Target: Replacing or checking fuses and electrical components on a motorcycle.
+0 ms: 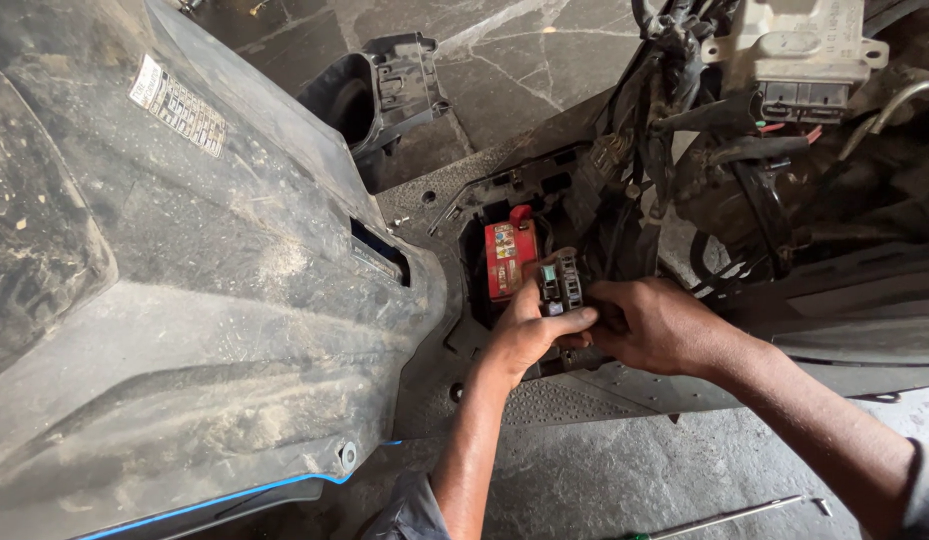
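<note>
I see a white rectangular sticker (178, 104) far left on the grey panel (185, 300), and a red-and-yellow label (503, 258) on the battery at centre.

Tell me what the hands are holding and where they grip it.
Both hands hold a small black fuse box beside the red battery. The left hand pinches its lower left side; the right hand grips its right side.

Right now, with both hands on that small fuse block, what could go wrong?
1. The fuse block, pinched by left hand and right hand, sits beside the red battery; a slip might short something.
2. The wire bundle crowds the opening and could snag.
</note>
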